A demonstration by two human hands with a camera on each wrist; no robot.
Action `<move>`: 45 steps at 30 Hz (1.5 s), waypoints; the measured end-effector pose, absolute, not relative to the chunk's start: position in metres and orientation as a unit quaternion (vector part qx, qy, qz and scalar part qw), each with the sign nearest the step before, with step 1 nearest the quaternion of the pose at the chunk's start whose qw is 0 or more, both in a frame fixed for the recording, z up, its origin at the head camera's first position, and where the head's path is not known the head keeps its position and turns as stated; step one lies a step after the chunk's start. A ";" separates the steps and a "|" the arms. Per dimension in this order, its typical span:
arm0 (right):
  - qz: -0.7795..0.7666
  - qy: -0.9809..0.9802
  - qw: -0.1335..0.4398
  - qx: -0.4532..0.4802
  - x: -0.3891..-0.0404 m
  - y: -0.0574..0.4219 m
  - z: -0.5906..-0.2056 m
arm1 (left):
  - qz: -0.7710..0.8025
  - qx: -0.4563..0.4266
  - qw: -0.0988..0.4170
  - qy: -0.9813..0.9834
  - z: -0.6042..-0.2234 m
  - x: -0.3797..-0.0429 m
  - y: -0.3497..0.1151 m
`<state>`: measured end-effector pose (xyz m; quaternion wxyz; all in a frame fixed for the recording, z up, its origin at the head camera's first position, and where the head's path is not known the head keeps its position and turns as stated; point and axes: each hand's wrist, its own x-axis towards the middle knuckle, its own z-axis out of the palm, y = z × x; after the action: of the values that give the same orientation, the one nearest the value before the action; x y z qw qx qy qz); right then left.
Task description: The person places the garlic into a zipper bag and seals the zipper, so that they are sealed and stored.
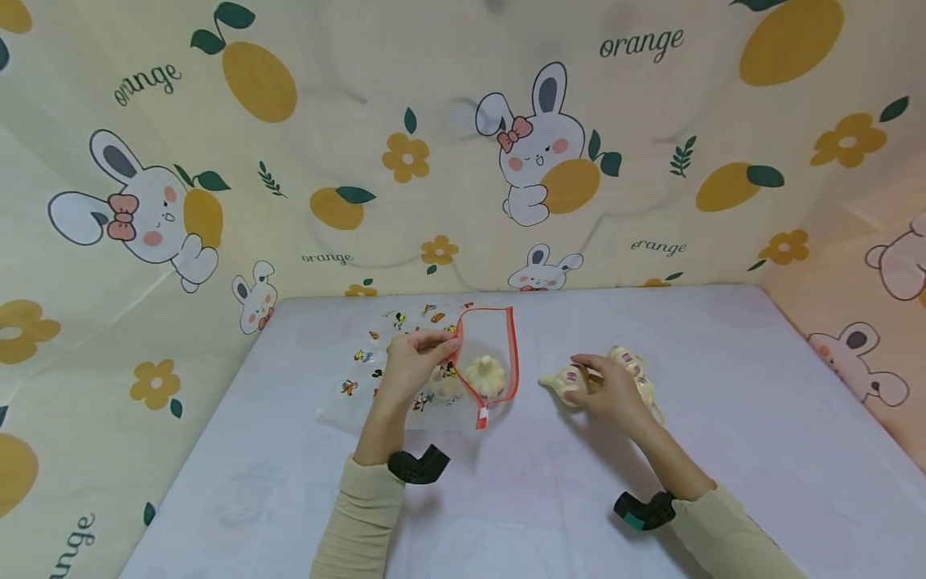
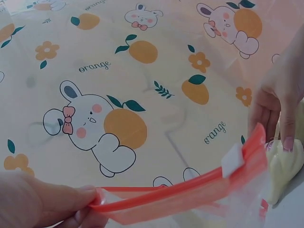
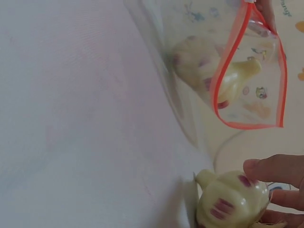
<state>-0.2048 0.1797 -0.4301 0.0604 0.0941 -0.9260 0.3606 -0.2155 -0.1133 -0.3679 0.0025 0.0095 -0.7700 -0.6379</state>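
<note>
My left hand pinches the red-edged mouth of a clear zip bag, which stands gaping toward the right. Inside the bag lies a pale garlic bulb, and a second one shows blurred through the plastic. To the right of the bag, my right hand holds another garlic bulb between thumb and fingers. Purple patches mark this bulb in the right wrist view, where its lower part is cut off. More garlic lies just behind the right hand, partly hidden by it.
Cartoon figures are printed on the bag, and a white slider sits at the near end of its zip. A pale cloth covers the table. Behind it hangs a patterned curtain with rabbits and oranges.
</note>
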 end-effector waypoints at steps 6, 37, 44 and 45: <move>0.344 -0.933 0.043 0.098 -0.204 0.178 -0.433 | -0.640 0.007 0.001 -0.769 -0.369 -0.216 -0.113; 0.358 -0.928 0.026 0.100 -0.205 0.174 -0.432 | -0.631 0.002 0.010 -0.776 -0.370 -0.216 -0.115; 0.367 -0.923 0.038 0.109 -0.205 0.173 -0.425 | -0.633 0.002 0.008 -0.774 -0.370 -0.216 -0.115; 0.368 -0.922 0.041 0.111 -0.205 0.172 -0.424 | -0.633 0.003 0.008 -0.774 -0.370 -0.216 -0.115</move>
<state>-0.2054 0.1724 -0.4243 0.0410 0.1112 -0.9221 0.3684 -0.2162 -0.1147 -0.3697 0.0077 0.0026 -0.7740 -0.6332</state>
